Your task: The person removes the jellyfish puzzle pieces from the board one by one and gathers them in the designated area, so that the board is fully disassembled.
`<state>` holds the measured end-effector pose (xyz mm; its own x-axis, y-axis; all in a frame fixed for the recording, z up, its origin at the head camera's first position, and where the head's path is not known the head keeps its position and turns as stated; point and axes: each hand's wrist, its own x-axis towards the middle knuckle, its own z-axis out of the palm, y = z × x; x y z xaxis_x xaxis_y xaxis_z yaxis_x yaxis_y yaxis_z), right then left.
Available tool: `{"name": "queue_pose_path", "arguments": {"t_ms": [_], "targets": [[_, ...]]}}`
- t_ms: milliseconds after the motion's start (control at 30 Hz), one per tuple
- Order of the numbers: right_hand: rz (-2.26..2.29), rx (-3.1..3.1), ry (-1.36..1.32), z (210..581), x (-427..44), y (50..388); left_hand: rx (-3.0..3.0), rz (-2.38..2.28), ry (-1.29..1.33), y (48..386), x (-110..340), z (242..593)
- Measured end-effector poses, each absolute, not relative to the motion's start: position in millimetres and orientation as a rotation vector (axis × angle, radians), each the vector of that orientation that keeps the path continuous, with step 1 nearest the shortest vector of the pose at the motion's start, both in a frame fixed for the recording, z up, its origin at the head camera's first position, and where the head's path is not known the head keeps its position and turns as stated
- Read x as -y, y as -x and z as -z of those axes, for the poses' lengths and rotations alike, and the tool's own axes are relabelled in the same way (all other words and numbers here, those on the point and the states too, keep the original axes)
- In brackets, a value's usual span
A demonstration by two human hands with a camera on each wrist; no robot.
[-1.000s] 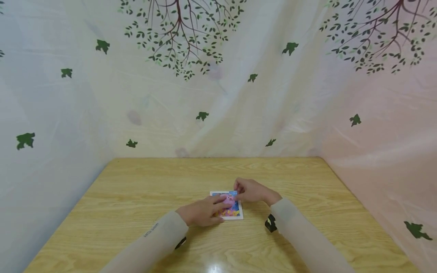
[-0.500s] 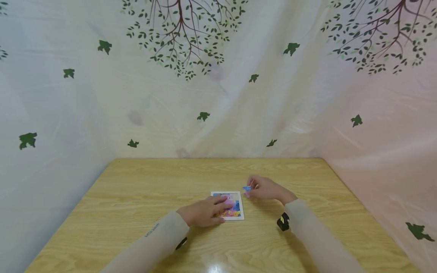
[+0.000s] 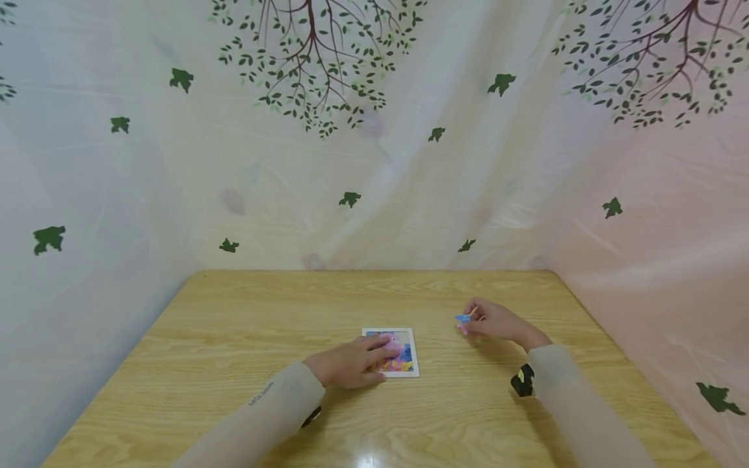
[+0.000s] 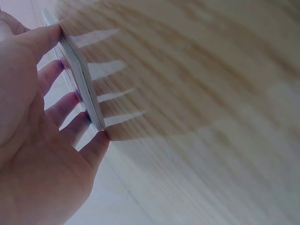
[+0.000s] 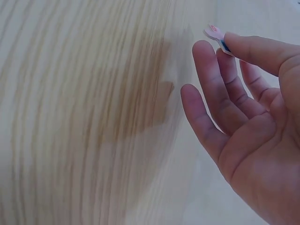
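In the head view, the left hand (image 3: 351,363) covers part of the puzzle (image 3: 404,374). The letters (image 3: 261,394) on the left sleeve (image 3: 281,406) are too small for reading, and both sleeves are cut at the bottom. The right hand (image 5: 262,136) hides part of the piece (image 5: 213,32), whose red mark (image 5: 213,28) is unclear.

The framed puzzle (image 3: 404,374) lies on the surface (image 3: 263,312), about midway between its left and right edges, the left hand (image 3: 354,363) across its left part. Right of it, slightly nearer the far right corner, a puzzle piece (image 3: 463,320) sits between the fingers of the right hand (image 3: 497,320). A cloth (image 3: 281,195) hangs behind the far edge.
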<state>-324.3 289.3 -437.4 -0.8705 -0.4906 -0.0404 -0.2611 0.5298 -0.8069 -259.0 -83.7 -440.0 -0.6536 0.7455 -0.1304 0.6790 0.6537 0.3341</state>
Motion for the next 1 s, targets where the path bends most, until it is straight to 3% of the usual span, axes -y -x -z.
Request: {"name": "queue_pose_path", "arguments": {"t_ms": [533, 1000], "targets": [[1.264, -2.474, 0.519, 435, -344, 321, -2.614, -0.353, -1.188, 262, 85, 441], [1.159, -2.538, 0.439, 433, -363, 312, -2.6, -0.381, -1.174, 262, 84, 441]]}}
